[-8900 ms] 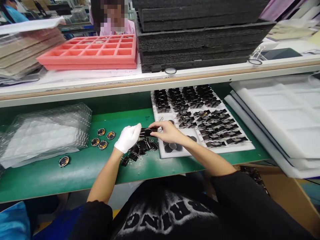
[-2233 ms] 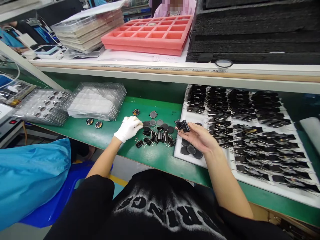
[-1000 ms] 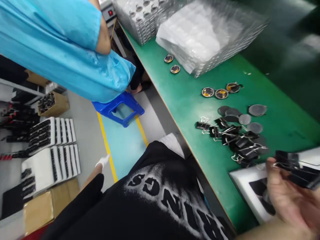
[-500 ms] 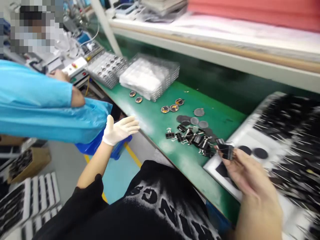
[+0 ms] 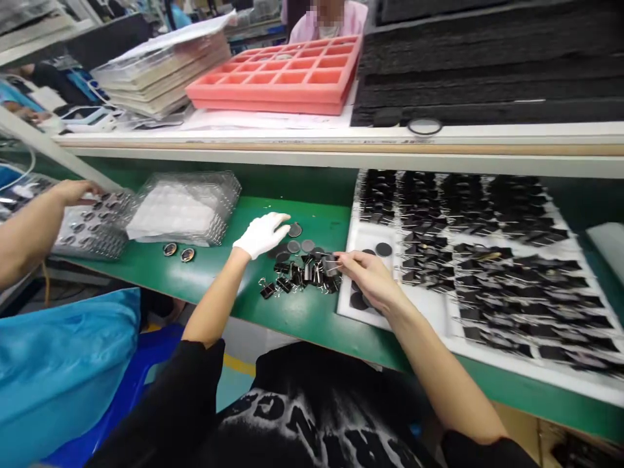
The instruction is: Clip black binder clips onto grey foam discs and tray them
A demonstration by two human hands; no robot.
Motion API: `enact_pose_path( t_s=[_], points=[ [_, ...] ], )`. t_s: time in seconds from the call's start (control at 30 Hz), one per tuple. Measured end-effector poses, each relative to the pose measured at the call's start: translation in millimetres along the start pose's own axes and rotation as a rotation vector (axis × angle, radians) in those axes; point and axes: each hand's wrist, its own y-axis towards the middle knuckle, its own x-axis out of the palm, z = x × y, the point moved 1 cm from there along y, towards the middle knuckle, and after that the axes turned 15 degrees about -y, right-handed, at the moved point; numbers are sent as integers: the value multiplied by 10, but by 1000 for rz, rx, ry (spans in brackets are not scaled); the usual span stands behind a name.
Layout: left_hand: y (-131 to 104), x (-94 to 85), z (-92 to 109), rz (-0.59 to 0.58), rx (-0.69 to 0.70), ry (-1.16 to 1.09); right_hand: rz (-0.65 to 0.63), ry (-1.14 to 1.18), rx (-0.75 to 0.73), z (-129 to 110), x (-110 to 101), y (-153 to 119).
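My left hand, in a white glove, is over the green bench, palm down with fingers apart; what lies beneath it is hidden. Beside its fingertips lies a round grey disc. My bare right hand pinches a black binder clip above the right end of a heap of black clips. Several dark and grey discs lie behind the heap. Two gold-and-dark round parts sit left of my gloved hand.
A white tray of clipped black pieces fills the right. Clear plastic trays stand left, where another person's hand touches filled trays. A shelf overhead carries a red compartment tray and black foam.
The view has swung right. My left hand has moved from beyond the bench's front edge to over the bench, where three gold-and-dark parts no longer show. My right hand still holds a clip.
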Motion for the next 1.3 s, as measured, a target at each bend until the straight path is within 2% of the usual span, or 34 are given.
enact_pose_path(
  t_s=[0.13, 0.23, 0.33, 0.4, 0.5, 0.67, 0.73, 0.83, 0.97, 1.07, 1.17, 1.3],
  points=[
    [263, 163, 89, -60, 38, 23, -9, -182, -44, -59, -21, -13],
    [321, 165, 46, -177, -3, 87, -20, -354, -120, -159, -136, -138],
    [348, 141, -33, -234, -6, 89, 9, -378, -145, -275, -258, -152],
    [387, 153, -70, -228, -2, 95, 59, -341, -152, -357, -296, -6],
    [470, 230, -89, -210, 46, 84, 120, -396, -170, -487, -236, 428],
    [489, 384, -113, -89, 103, 20, 155, -1096, -137, -618, 74, 1190],
    [448, 421, -134, -58, 121, -2, 148, -1225, -142, -604, 186, 1343],
    [396, 448, -158, -44, 140, -15, 122, -1313, -140, -531, 282, 1406],
    [384, 461, -168, 15, 118, 7, 106, -1415, -129, -470, 294, 1373],
    [392, 483, -169, -7, 109, 12, 130, -1445, -133, -507, 276, 1391],
    [400, 496, -174, -9, 115, -51, 154, -1434, -212, -585, 289, 1468],
    [408, 488, -183, 31, 42, -91, -106, -1441, -269, -613, 372, 1603]
  ],
)
